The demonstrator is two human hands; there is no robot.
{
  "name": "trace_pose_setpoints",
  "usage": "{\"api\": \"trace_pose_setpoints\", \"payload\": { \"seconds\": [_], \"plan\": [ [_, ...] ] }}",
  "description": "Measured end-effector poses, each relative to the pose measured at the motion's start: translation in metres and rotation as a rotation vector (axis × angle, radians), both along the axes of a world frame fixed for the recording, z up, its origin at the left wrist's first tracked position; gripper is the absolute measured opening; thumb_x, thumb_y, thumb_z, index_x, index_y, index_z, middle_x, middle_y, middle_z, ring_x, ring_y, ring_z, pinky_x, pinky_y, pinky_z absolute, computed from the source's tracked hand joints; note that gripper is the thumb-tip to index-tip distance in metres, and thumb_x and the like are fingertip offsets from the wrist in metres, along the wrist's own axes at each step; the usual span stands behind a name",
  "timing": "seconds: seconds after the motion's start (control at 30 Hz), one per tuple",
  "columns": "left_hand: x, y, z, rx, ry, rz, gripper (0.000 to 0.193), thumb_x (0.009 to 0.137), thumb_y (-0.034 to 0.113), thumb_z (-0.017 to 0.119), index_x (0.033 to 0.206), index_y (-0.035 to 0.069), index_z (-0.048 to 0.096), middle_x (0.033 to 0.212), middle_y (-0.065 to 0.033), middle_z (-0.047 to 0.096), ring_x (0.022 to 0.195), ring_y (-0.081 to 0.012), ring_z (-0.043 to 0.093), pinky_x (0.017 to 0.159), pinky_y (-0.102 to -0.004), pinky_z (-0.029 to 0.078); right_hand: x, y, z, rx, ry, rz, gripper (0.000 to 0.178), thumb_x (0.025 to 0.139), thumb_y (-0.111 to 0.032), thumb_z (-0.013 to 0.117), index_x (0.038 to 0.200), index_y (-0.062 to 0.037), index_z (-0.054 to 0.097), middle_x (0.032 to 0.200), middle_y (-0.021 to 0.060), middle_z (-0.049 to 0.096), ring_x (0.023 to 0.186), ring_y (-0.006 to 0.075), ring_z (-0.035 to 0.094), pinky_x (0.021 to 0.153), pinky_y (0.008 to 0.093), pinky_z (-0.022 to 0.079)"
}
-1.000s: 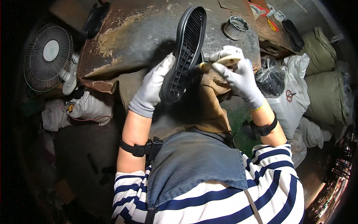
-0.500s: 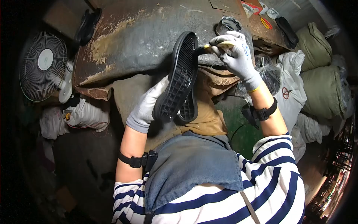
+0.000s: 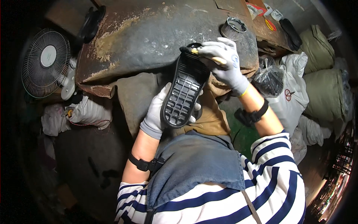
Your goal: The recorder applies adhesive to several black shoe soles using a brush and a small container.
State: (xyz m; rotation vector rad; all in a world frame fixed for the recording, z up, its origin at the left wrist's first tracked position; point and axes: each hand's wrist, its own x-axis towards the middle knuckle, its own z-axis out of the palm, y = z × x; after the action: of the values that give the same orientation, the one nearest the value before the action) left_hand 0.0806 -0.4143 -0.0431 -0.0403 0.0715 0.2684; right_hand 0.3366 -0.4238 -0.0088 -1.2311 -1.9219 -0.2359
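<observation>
In a white knit glove, my left hand (image 3: 154,112) grips a black shoe sole (image 3: 182,99) by its sides, thumb along the left edge and fingertips at the right. The sole's ribbed, gridded hollow side faces up, looking wet and shiny. Part of a second black sole (image 3: 199,112) shows behind it. My gloved right hand (image 3: 225,61) is closed on a brush (image 3: 194,51) with a yellow handle. Its dark bristle end is at the sole's far, toe end; the exact contact is partly hidden by my fingers.
Ahead is a worn, stained workbench (image 3: 141,44) with an open can (image 3: 234,28) on it. Scissors with orange handles (image 3: 270,24) lie back right. A fan (image 3: 48,56) stands left. White sacks (image 3: 95,112) and green sacks (image 3: 322,91) flank me.
The brush has moved left onto the sole's far end, with my right hand lower and closer. My left hand has shifted right, turning the sole's hollow face more toward me.
</observation>
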Motion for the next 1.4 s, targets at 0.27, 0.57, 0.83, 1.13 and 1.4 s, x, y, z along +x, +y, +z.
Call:
{"api": "trace_pose_setpoints", "payload": {
  "seconds": [0.27,0.57,0.83,1.13,1.4],
  "plan": [
    [0.001,0.004,-0.004,0.088,0.041,-0.016,0.063,0.105,0.046,0.035,0.144,-0.003,0.041,0.138,-0.0297,0.05,0.109,-0.0492,0.062,0.076,-0.064,0.059,-0.001,0.005,-0.04,-0.09,0.579,-0.271,0.013,0.087,-0.012,0.072,0.095,-0.002,0.072,0.099,0.0057,0.072,0.095,0.0181,0.063,0.089,0.0293,0.046],
    [-0.013,0.013,-0.011,0.057,0.037,0.069,0.064,0.105,0.043,0.035,0.151,0.0,0.031,0.148,-0.0298,0.039,0.112,-0.0514,0.06,0.09,-0.0608,0.055,-0.014,0.01,-0.011,0.038,0.41,-0.147,0.012,0.085,-0.016,0.072,0.084,-0.0043,0.072,0.097,0.0056,0.074,0.085,0.0222,0.067,0.082,0.0318,0.049],
    [-0.008,0.018,-0.037,0.207,0.016,0.115,0.056,0.105,0.045,0.033,0.145,0.007,0.045,0.14,-0.024,0.053,0.117,-0.0483,0.058,0.096,-0.0605,0.05,-0.052,-0.006,-0.018,-0.098,0.329,0.022,0.013,0.081,-0.013,0.075,0.094,-0.0119,0.071,0.099,0.0022,0.072,0.097,0.0217,0.063,0.095,0.0364,0.041],
    [0.005,0.022,-0.038,0.063,-0.079,0.334,0.052,0.105,0.039,0.032,0.137,0.004,0.052,0.132,-0.0156,0.06,0.117,-0.0273,0.06,0.105,-0.044,0.046,-0.088,-0.042,-0.004,-0.114,0.303,0.116,0.028,0.075,-0.01,0.079,0.101,-0.0152,0.071,0.102,0.0016,0.071,0.101,0.0203,0.065,0.097,0.0391,0.04],
    [-0.006,0.045,-0.031,0.234,-0.044,0.321,0.079,0.096,0.059,0.047,0.14,-0.007,0.044,0.126,-0.0319,0.059,0.104,-0.0419,0.066,0.089,-0.0521,0.057,-0.101,-0.083,-0.002,-0.244,0.252,0.209,0.027,0.074,-0.01,0.08,0.099,-0.0158,0.071,0.103,0.0023,0.071,0.105,0.0212,0.065,0.099,0.0416,0.04]
  ]
}}
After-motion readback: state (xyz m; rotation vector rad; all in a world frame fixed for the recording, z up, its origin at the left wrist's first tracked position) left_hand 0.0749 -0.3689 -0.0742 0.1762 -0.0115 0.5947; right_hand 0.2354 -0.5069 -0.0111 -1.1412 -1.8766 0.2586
